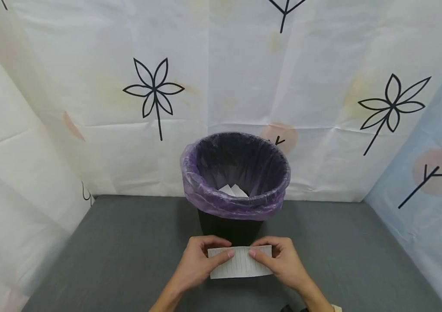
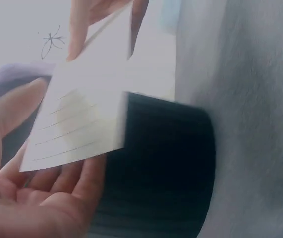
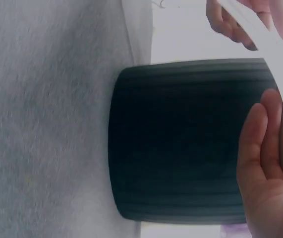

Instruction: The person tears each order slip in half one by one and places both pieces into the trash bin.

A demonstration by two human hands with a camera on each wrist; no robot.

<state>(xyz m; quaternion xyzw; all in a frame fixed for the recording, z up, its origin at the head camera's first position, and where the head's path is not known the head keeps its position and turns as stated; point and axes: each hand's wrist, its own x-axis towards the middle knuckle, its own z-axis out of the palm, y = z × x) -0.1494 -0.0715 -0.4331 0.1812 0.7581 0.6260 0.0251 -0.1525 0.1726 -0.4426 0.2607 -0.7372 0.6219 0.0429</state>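
Note:
Both hands hold one piece of lined white paper by its upper edge, in front of the trash bin. My left hand pinches the left part between thumb and fingers; my right hand pinches the right part the same way. In the left wrist view the ruled paper lies between the thumb and the fingers below. Seen nearly edge-on in the right wrist view, the paper bends slightly. A purple bag lines the black bin, and white paper pieces lie inside it.
The bin stands on a grey tabletop, close to a white cloth backdrop with flower prints. Similar cloth hangs at the left and right sides. A small dark object shows at the bottom edge near the right forearm.

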